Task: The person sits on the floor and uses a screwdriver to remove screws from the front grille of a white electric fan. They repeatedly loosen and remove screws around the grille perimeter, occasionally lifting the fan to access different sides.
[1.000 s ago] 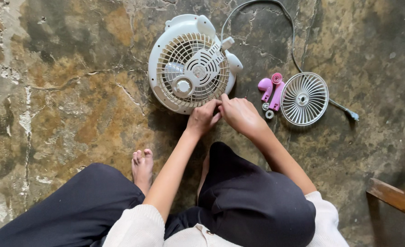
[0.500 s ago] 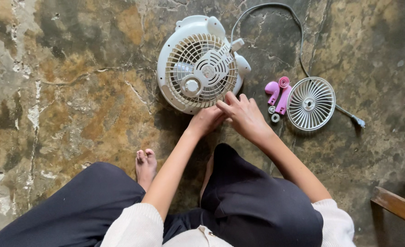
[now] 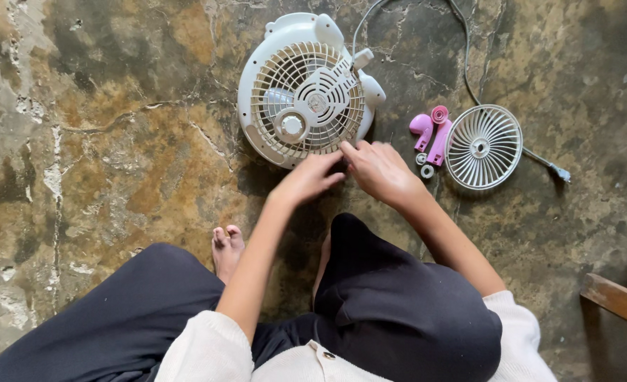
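Head view, looking straight down at cracked, stained stone floor [image 3: 115, 155]

White table fan [image 3: 303, 88] lying flat on floor, upper centre, front grille [image 3: 306, 99] facing up, round hub knob [image 3: 291, 125] visible low on grille. Grey power cord [image 3: 462, 49] running from fan's upper right, looping across floor to plug end [image 3: 559, 172] at right

Left hand [image 3: 306, 178] at lower edge of fan, fingers extended and loosely together, fingertips at grille rim; nothing seen gripped, hand reads as open. Right hand [image 3: 380, 170] just beside left, palm down, fingers bent toward same spot at fan's lower right rim; index tip touching or nearly touching the rim. Whether a small part is pinched beneath the fingers: cannot tell, underside hidden. Both hands close together, fingertips almost meeting

Right of the hands, apart from fan: loose round white grille [image 3: 483, 146] lying flat, with cord passing under or beside it. Just left of that grille, pink plastic parts [image 3: 432, 133] grouped together, and two small pale rings [image 3: 424, 165] just below them, near the right hand's knuckles

Lower frame: dark trousers [image 3: 398, 311] over bent knees, cream sleeves [image 3: 211, 350], bare foot [image 3: 225, 247] on floor between the legs. Wooden furniture edge [image 3: 617, 301] at lower right corner
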